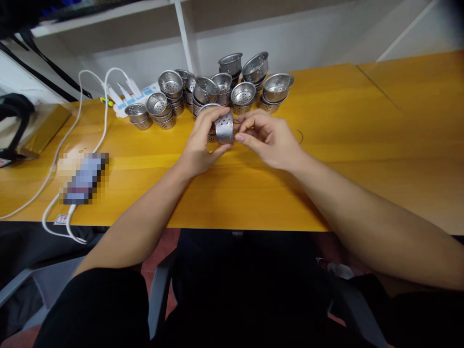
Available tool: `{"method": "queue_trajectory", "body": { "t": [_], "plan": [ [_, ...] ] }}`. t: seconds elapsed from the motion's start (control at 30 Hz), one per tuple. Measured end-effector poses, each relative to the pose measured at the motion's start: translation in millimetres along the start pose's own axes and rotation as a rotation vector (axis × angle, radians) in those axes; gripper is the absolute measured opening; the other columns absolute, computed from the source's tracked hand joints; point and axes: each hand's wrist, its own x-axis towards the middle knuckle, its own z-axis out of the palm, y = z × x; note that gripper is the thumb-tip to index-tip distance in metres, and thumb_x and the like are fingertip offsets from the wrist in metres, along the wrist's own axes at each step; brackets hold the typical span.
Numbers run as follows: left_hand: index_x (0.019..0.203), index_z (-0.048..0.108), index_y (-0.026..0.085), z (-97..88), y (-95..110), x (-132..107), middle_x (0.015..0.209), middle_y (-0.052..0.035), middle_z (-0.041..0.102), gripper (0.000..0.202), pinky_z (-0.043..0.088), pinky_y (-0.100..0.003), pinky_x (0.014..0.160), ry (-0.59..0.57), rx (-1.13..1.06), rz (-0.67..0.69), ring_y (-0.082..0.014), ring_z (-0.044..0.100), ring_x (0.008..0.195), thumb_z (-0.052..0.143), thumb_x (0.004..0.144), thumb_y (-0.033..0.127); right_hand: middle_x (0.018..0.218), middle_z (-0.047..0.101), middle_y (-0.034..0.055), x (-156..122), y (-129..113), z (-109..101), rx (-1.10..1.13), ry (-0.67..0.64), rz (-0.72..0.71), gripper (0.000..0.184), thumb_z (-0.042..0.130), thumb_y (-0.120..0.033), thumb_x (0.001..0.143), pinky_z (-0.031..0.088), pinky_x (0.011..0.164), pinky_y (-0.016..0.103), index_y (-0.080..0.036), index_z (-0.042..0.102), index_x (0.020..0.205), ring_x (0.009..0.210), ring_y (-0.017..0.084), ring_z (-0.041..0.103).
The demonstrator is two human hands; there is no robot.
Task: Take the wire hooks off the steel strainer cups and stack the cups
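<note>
A perforated steel strainer basket (224, 128) is tipped on its side in front of me, its mouth turned to the right. My left hand (201, 140) grips it, fingers over the top and thumb below. At the basket's mouth, my right hand (270, 137) is closed in a pinch; what sits between its fingertips is too small to make out. Just behind the hands, stacked strainer baskets (242, 94) crowd together, some with a thin wire across the top. A short curved wire (300, 137) lies on the table right of my right hand.
A white power strip (125, 106) with plugs and white cables (106, 108) stands at the back left of the yellow table (362, 159). A blurred-out phone (86, 179) lies at the left. Behind the table is a white shelf unit (186, 43).
</note>
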Motion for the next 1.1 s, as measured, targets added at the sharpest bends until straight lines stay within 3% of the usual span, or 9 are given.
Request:
{"method": "queue_trajectory", "body": {
  "t": [0.23,0.37,0.5,0.63,0.77,0.87,0.93,1.0,1.1],
  "plan": [
    [0.18,0.054,0.044,-1.1,-3,-1,0.18,-0.0121,0.069,0.094,0.061,-0.073,0.153,0.013,0.008,-0.041,-0.0449,0.07,0.179,0.082,0.109,0.1,0.143,0.086,0.0153,-2,-5,1,-0.106,0.018,-0.059,0.033,0.091,-0.066,0.12,0.071,0.128,0.072,-0.033,0.088,0.115,0.136,0.042,0.084],
    [0.177,0.059,0.043,-5.1,-11,-2,0.18,-0.0123,0.072,0.099,0.057,-0.077,0.154,0.04,0.035,-0.094,-0.0487,0.069,0.179,0.087,0.103,0.103,0.151,0.083,0.0157,-4,-5,-2,-0.268,0.086,-0.08,0.032,0.086,-0.068,0.123,0.067,0.133,0.08,-0.037,0.091,0.13,0.154,0.049,0.077],
    [0.178,0.055,0.04,-7.0,-21,-3,0.18,-0.0148,0.071,0.107,0.058,-0.08,0.151,0.088,0.035,-0.121,-0.0528,0.069,0.18,0.088,0.101,0.105,0.162,0.081,0.0136,-3,3,-15,-0.435,0.136,-0.056,0.036,0.085,-0.073,0.123,0.061,0.138,0.086,-0.05,0.089,0.15,0.167,0.053,0.065],
    [0.182,0.045,0.038,-13.3,-34,-8,0.184,-0.014,0.067,0.109,0.058,-0.069,0.154,0.15,0.017,-0.149,-0.0473,0.063,0.186,0.083,0.106,0.105,0.158,0.08,0.016,-1,28,-39,-0.428,0.137,-0.045,0.037,0.081,-0.075,0.124,0.068,0.128,0.08,-0.04,0.089,0.129,0.154,0.05,0.073],
    [0.193,0.031,0.047,-22.5,-48,-12,0.194,-0.0135,0.059,0.12,0.061,-0.063,0.154,0.242,-0.04,-0.179,-0.0439,0.059,0.19,0.083,0.104,0.107,0.129,0.083,0.0155,-5,68,-61,-0.466,-0.062,-0.014,0.044,0.1,-0.075,0.11,0.071,0.12,0.079,-0.033,0.087,0.111,0.125,0.046,0.083],
    [0.195,0.036,0.049,-25.1,-57,-13,0.19,-0.014,0.065,0.116,0.063,-0.065,0.152,0.238,-0.063,-0.218,-0.0426,0.068,0.184,0.08,0.105,0.107,0.115,0.084,0.0144,-10,89,-66,-0.52,-0.181,0.028,0.039,0.104,-0.067,0.105,0.075,0.111,0.074,-0.031,0.088,0.108,0.114,0.042,0.083],
    [0.193,0.044,0.045,-24.2,-63,-13,0.186,-0.0147,0.07,0.113,0.062,-0.067,0.152,0.248,-0.082,-0.256,-0.0422,0.071,0.181,0.08,0.105,0.107,0.122,0.086,0.016,-13,90,-61,-0.552,-0.176,0.053,0.039,0.104,-0.062,0.104,0.076,0.112,0.075,-0.03,0.092,0.121,0.119,0.045,0.085],
    [0.191,0.05,0.044,-21.9,-69,-12,0.186,-0.0153,0.071,0.115,0.061,-0.069,0.153,0.281,-0.107,-0.289,-0.0429,0.071,0.18,0.085,0.102,0.107,0.141,0.086,0.0194,-12,81,-51,-0.545,-0.114,0.055,0.053,0.102,-0.062,0.106,0.074,0.122,0.079,-0.027,0.091,0.144,0.134,0.049,0.085],
    [0.193,0.048,0.046,-15.6,-81,-8,0.193,-0.0152,0.066,0.122,0.057,-0.069,0.156,0.301,-0.127,-0.299,-0.0441,0.068,0.184,0.088,0.097,0.108,0.173,0.079,0.0237,-6,61,-31,-0.454,-0.079,0.028,0.078,0.092,-0.069,0.115,0.063,0.141,0.082,-0.026,0.077,0.178,0.162,0.054,0.076]
  ]
}}
